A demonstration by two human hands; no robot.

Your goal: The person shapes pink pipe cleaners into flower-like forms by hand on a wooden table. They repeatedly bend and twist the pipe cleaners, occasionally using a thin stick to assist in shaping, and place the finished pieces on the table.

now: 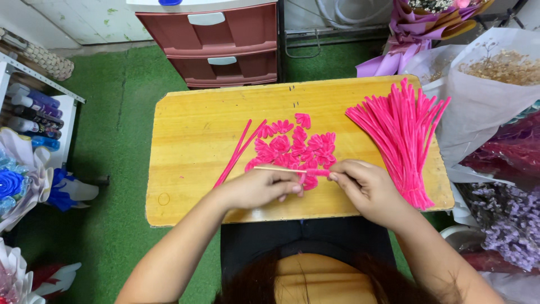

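Pink pipe cleaner (315,172) is wrapped on a thin wooden stick (278,168), near centre of the yellow worktop (191,146). Left hand (261,188) pinches the stick; right hand (363,186) grips the pipe cleaner's end. Finished pink curls (295,143) lie just beyond, loose straight bundle (402,135) to the right. Risk: a slack pinch lets the coil spring open, or the stick slips out sideways.
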